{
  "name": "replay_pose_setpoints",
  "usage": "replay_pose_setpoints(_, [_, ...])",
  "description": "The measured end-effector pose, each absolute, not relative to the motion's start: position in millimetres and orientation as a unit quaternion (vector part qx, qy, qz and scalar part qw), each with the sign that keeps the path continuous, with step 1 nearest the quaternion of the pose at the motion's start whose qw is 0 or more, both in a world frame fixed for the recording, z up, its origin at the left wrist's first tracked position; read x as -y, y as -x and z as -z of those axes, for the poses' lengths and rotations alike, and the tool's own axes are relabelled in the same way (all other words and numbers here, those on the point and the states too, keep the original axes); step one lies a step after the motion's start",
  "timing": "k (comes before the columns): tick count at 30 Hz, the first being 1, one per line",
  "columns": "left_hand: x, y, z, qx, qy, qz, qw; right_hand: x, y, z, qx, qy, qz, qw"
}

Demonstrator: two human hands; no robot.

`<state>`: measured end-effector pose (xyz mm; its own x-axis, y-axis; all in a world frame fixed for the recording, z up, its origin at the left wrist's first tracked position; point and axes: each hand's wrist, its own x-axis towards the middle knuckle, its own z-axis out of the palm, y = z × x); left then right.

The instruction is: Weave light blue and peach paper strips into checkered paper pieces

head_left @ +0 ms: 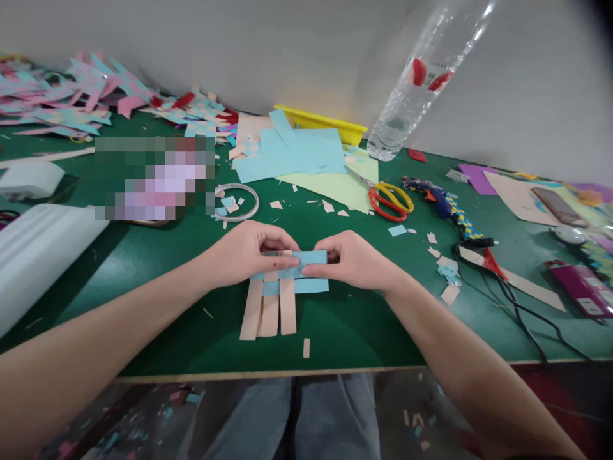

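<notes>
Between both hands is a small weave of paper strips, with peach strips (269, 316) hanging toward me and blue strips (312, 285) running across them. My left hand (249, 252) pinches the upper left of the weave, thumb on top and fingers behind. From the other side my right hand (352, 260) pinches the blue strips near their right ends, its thumb close to the left thumb. The fingers behind the paper are partly hidden. A loose peach scrap (306, 348) lies just below the weave.
Scissors with red and yellow handles (390, 199), a roll of tape (256, 203) and blue paper sheets (306, 153) lie beyond my hands. A clear plastic bottle (421, 83) stands behind. Black cable (522, 313) and a purple box (579, 291) are rightward; cut strips (71, 96) pile up far left.
</notes>
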<state>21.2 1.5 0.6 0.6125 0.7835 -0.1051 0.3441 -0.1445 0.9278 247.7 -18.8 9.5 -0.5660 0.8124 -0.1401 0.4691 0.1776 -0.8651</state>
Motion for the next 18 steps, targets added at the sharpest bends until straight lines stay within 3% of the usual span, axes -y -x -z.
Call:
replay_pose_setpoints(11, [-4.7, -17.2, 2.8, -0.394, -0.739, -0.209, 0.505, 18.5, -249.3, -9.9, 0.738, 0.442, -0.478, 0.175])
replay_pose_setpoints(18, [-3.3, -18.0, -0.7, -0.411, -0.726, -0.208, 0.51, 21.0, -248.6, -16.4, 0.693, 0.413, -0.58, 0.114])
